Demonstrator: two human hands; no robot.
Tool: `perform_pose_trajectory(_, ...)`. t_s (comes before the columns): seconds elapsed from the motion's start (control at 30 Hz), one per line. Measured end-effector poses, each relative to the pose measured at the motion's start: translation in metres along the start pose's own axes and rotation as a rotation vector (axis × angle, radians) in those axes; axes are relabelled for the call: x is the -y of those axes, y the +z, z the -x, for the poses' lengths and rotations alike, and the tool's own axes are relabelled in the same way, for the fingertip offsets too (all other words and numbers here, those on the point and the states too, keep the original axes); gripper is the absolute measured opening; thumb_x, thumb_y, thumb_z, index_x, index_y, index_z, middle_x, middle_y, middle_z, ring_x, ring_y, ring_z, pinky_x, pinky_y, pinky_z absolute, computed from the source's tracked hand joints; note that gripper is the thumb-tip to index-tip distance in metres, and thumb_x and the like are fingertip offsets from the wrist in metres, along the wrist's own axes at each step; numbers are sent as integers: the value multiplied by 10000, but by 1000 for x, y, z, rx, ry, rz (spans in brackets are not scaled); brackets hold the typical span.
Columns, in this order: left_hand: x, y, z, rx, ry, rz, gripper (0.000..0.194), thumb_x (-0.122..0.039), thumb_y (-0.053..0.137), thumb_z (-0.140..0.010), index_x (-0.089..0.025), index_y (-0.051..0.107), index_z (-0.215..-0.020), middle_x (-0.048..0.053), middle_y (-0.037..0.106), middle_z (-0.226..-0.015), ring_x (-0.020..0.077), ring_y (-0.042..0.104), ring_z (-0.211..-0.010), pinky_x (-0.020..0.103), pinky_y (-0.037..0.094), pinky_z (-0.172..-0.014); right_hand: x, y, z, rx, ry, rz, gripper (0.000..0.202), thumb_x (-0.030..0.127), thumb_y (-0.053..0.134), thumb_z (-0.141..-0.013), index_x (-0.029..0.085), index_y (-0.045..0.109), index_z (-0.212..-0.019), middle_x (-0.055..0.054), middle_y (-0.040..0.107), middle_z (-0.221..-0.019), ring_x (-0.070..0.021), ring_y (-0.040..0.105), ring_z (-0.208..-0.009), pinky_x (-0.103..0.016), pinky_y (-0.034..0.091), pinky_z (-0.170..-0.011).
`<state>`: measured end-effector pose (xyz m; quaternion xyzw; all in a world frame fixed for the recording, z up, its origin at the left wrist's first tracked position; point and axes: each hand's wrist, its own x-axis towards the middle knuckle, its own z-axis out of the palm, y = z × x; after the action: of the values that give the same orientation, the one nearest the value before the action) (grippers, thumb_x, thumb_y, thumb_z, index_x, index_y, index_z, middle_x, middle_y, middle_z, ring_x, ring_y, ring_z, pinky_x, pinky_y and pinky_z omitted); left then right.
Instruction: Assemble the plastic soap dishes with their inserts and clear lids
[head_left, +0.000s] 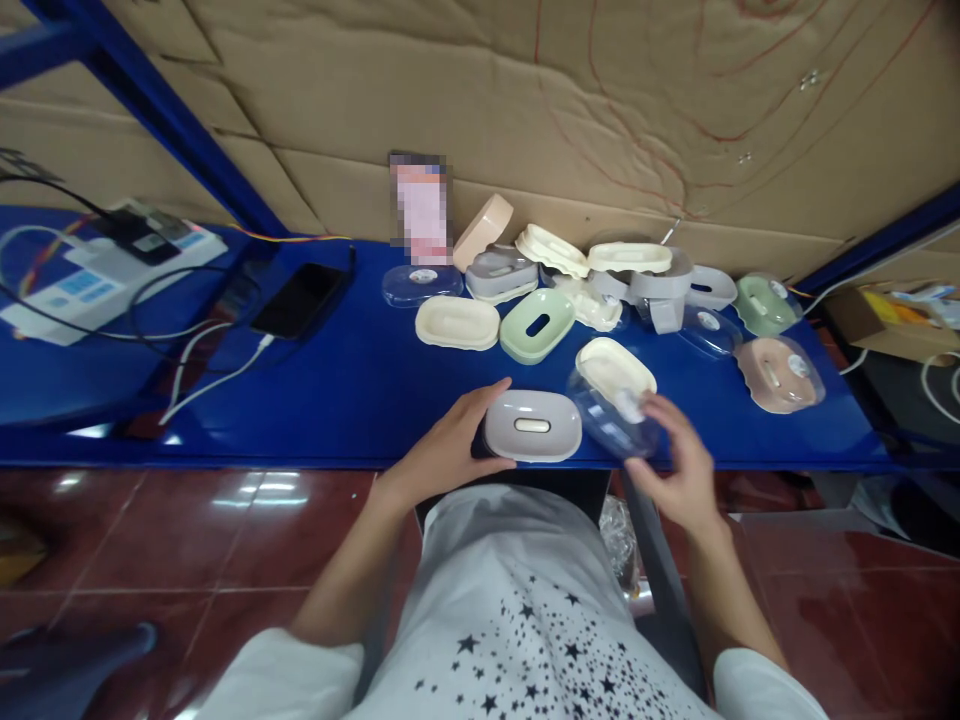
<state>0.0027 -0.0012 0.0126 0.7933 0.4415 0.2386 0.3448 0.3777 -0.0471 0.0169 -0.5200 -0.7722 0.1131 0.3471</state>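
My left hand grips the left end of a grey oval soap dish, thumb on the near side and fingers on the far side. The dish lies at the table's front edge, a cream strip showing through its middle slot. A transparent lid with a round sticker is pinched between the thumb and fingers of my right hand; it is tilted and slightly blurred. Partly behind the lid is a cream tray. Just beyond the grey dish sit a green soap dish and another cream tray.
Several grey and cream dish parts are piled toward the cardboard wall. At right stand lidded green and pink soap dishes. A phone with a white cable and a power strip lie to the left.
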Motion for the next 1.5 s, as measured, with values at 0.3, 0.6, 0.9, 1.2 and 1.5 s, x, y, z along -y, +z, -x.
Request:
perform_pose_trajectory(0.3,5,2,2,24,29,23,1103,-533,864,-868,-373,188,-1725,98,422,-1720,333,461,-1562,538,427,-1282,40,48,-46,301,-339,-97,719,305,722,-949,280,420,-1601,-171,447,-1689,-352,439,-1576,-626,478,-1230)
perform_pose_trajectory(0.6,7,3,0,16,75,18,1009,-553,825,-900,-378,255,-1714,93,431,-1718,345,463,-1561,551,428,-1282,33,48,-33,258,-315,-83,750,296,723,-946,305,388,-1617,-170,456,-1676,-371,441,-1575,-647,493,-1206)
perform_pose_trajectory(0.9,7,3,1,15,79,26,1035,-551,803,-917,-367,187,-1728,94,333,-1765,333,367,-1621,559,372,-1321,37,47,-46,296,-330,-12,750,439,737,-991,287,402,-1645,-175,464,-1668,-347,508,-1530,-587,528,-1205)
perform_pose_trajectory(1.2,0,-2,-1,44,112,23,734,-549,782,-945,-427,482,-1603,48,366,-1737,315,400,-1597,524,401,-1315,26,48,-42,299,-428,108,882,493,729,-990,394,256,-1728,-142,361,-1754,-359,472,-1563,-572,565,-1178)
perform_pose_trajectory(1.5,2,-2,-1,42,117,41,736,-570,789,-935,-404,510,-1596,72,427,-1689,319,433,-1565,509,397,-1308,28,51,-37,289,-405,145,837,458,697,-1021,387,259,-1730,-141,376,-1745,-370,516,-1527,-571,568,-1170)
